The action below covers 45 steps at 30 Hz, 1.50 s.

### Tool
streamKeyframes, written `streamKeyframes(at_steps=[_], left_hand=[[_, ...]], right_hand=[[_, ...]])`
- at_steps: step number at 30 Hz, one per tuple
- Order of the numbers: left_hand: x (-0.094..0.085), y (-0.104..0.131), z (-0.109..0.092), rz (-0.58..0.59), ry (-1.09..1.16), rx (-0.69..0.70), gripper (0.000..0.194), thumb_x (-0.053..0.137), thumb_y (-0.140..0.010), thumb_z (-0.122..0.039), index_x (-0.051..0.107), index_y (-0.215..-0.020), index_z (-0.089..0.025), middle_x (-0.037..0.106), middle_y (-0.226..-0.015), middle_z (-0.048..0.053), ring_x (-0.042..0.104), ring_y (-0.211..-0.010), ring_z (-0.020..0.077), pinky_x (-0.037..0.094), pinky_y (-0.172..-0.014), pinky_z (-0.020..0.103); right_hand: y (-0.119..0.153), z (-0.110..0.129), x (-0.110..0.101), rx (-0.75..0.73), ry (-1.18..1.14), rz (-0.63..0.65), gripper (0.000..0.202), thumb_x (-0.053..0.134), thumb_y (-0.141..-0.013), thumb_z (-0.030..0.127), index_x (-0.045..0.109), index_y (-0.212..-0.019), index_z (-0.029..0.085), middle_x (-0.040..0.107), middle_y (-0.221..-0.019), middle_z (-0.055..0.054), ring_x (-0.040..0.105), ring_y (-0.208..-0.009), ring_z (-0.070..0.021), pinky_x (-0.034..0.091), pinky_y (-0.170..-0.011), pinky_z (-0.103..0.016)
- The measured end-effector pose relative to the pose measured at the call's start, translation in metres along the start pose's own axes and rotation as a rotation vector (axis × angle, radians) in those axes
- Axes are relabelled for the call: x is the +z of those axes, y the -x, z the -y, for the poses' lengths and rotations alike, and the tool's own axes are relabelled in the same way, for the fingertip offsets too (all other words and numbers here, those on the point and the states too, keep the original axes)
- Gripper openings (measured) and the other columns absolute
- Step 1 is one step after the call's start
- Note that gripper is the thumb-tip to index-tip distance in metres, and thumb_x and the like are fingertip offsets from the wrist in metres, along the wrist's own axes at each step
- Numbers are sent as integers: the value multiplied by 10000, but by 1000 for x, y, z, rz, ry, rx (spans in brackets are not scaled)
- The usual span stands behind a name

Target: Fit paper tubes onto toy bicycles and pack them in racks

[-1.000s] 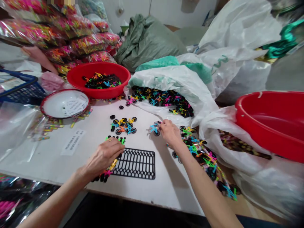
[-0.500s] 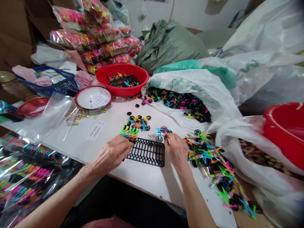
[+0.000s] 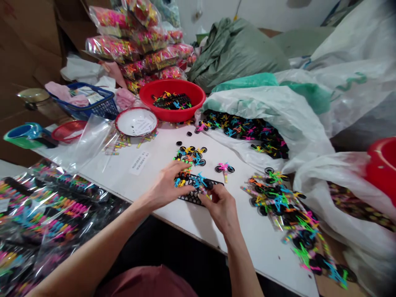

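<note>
Toy bikes (image 3: 201,180): smooth plastic; rack (image 3: 192,197): matt plastic; red basin (image 3: 173,116): smooth, glossy plastic; bowl (image 3: 126,122): glossy, enamel-like; printed slip (image 3: 139,162): matt paper; large sack (image 3: 239,53): dull, creased plastic sheeting; packets (image 3: 111,48): shiny clear film; tabletop (image 3: 244,225): smooth, low sheen

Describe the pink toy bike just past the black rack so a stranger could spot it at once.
On the white table, find the black rack near the front edge. The pink toy bike lies just past its right end, with a short pastel stick at its near side. It lies apart from the bike cluster on its left and the bike heap on its right.
</note>
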<state>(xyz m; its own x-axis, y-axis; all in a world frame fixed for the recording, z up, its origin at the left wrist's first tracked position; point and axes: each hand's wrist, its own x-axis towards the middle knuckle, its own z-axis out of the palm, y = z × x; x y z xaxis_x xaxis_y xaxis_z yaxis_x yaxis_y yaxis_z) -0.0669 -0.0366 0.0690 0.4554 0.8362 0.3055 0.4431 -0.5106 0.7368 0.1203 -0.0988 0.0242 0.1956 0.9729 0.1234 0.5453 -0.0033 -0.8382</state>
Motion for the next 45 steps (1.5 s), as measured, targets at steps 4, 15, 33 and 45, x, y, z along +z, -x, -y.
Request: streamKeyframes(at_steps=[4, 15, 33, 45], left_hand=[[8, -21, -10, 301, 236, -142, 330, 712, -655, -402, 633, -869, -164, 596, -731, -15, 525, -642, 107, 419, -567, 213], [-11, -9, -22, 148, 137, -127, 257, 649, -736, -330, 614, -925, -160, 625, -842, 13, 556, -734, 120, 448, -676, 242], [18, 40, 22, 202, -327, 362, 277, 459, -892, -218, 515, -1154, -151, 614, -1014, 84, 541, -985, 198, 449, -885, 360], [32, 44, 23, 218, -454, 358, 157, 442, -896, -164, 583, -962, -143, 621, -920, 67, 549, -912, 193, 450, -831, 344]], right_hand=[[11, 24, -7, -93, 139, 113, 118, 607, -738, 262, 534, -682, 186, 466, -675, 30, 412, -569, -101, 307, -517, -222], [23, 17, 6, 17, 111, 3, 130, 597, -724, 311, 539, -735, 196, 562, -713, 6, 525, -633, -138, 389, -590, -246], [26, -24, 88, -118, 182, -37, 206, 420, -723, 104, 581, -848, 142, 555, -809, -73, 527, -688, -175, 435, -610, -276], [10, -13, 76, -90, 377, 220, 181, 430, -784, 66, 577, -827, 162, 572, -807, -40, 518, -621, -135, 356, -569, -233]])
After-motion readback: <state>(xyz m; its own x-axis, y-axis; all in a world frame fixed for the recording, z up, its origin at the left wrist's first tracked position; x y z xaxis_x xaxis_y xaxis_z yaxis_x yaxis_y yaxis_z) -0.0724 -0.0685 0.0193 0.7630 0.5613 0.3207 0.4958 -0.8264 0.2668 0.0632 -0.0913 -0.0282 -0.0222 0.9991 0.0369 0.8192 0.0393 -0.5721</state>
